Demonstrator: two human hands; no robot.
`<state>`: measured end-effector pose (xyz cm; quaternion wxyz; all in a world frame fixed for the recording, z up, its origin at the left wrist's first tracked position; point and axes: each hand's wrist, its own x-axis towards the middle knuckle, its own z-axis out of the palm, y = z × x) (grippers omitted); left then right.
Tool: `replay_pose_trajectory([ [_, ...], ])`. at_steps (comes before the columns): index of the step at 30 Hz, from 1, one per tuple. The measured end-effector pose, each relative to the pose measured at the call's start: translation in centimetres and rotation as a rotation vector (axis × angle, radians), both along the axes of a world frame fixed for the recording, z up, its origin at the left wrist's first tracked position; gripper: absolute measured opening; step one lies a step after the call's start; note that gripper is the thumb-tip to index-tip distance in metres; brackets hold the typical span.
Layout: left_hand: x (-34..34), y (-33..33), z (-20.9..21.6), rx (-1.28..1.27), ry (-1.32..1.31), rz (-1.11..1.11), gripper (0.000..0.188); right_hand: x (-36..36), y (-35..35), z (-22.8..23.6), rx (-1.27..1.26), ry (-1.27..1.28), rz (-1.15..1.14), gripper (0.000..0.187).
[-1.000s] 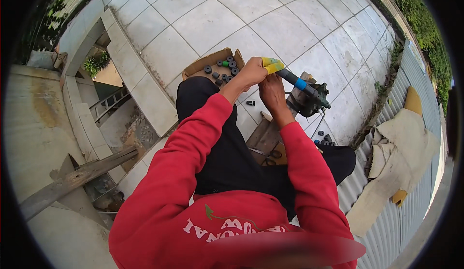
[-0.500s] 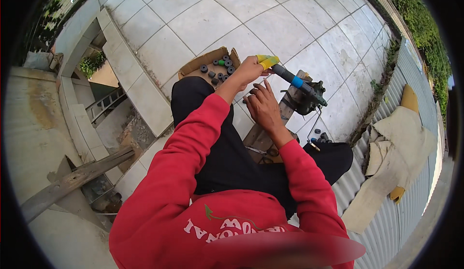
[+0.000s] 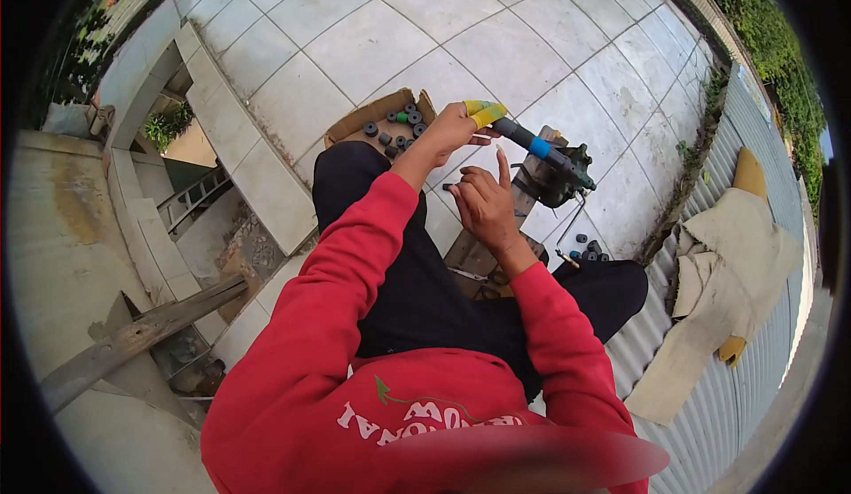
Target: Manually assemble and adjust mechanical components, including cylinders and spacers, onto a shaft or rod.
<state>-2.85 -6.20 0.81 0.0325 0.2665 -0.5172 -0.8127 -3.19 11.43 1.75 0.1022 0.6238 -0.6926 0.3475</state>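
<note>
My left hand (image 3: 452, 132) is closed on a yellow, cloth-like piece (image 3: 484, 113) at the near end of a dark cylinder. This cylinder (image 3: 519, 135) has a blue band (image 3: 540, 147) and runs into a dark metal device that looks like a vise (image 3: 567, 176), set on a wooden board (image 3: 479, 254). Just below the yellow piece, my right hand (image 3: 487, 208) is raised, its index finger stretched out and the others loosely bent. It grips nothing I can see. A small dark piece (image 3: 448, 186) shows by its fingertips; whether they touch is unclear.
An open cardboard box (image 3: 350, 124) with several dark round pieces and a green one stands left of my hands. More dark pieces (image 3: 592, 253) lie by my right knee, near a thin metal rod (image 3: 572, 219). Corrugated sheet (image 3: 718, 184) with beige cloth (image 3: 736, 246) borders the right.
My right hand has changed from spread fingers to bent ones with the index finger raised. My left hand, still on the yellow piece, has shifted slightly left.
</note>
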Motion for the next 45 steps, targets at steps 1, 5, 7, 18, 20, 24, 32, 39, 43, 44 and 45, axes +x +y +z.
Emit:
replay_pose_trajectory([
  [1, 0.0, 0.0, 0.0, 0.000, 0.001, -0.003, 0.029, 0.2, 0.0, 0.3, -0.013, -0.022, 0.011, 0.017],
  [5, 0.2, -0.2, 0.1, 0.015, 0.073, -0.008, 0.030, 0.5, -0.6, 0.0, -0.064, -0.143, 0.119, 0.019],
  [7, 0.1, -0.3, 0.1, -0.004, 0.068, -0.015, 0.031, 0.3, -1.1, -0.7, 0.089, -0.095, 0.098, 0.020],
  [18, -0.1, 0.2, -0.1, -0.179, 0.094, -0.055, 0.031, -6.2, -3.4, -8.3, 0.542, 0.327, 0.123, 0.011],
  [20, 0.0, 0.0, -0.5, -0.168, 0.090, -0.041, 0.031, -7.7, -4.0, -7.7, 0.551, 0.289, 0.153, 0.012],
  [24, 0.1, -0.3, -0.4, -0.171, 0.082, -0.043, 0.030, -8.6, -5.0, -7.6, 0.482, 0.189, 0.128, 0.012],
  [32, -0.2, 0.6, -0.3, -0.140, 0.120, -0.065, 0.028, -7.9, -5.4, -8.0, 0.307, 0.132, 0.111, 0.009],
  [39, 0.1, 0.0, -2.4, 0.077, 0.163, 0.048, 0.036, -0.8, 0.1, -2.5, 0.265, 0.168, 0.166, 0.018],
  [43, 0.5, 0.4, -1.1, 0.192, 0.159, 0.069, 0.037, -0.4, 1.4, 0.1, 0.221, 0.095, 0.106, 0.018],
  [44, 0.4, 0.5, -0.8, 0.192, 0.161, 0.065, 0.037, -0.5, 1.5, 0.7, 0.157, 0.052, 0.081, 0.017],
  [45, 0.4, 0.5, -0.8, 0.215, 0.157, 0.081, 0.038, -0.5, 1.5, 1.3, 0.155, 0.054, 0.080, 0.017],
])
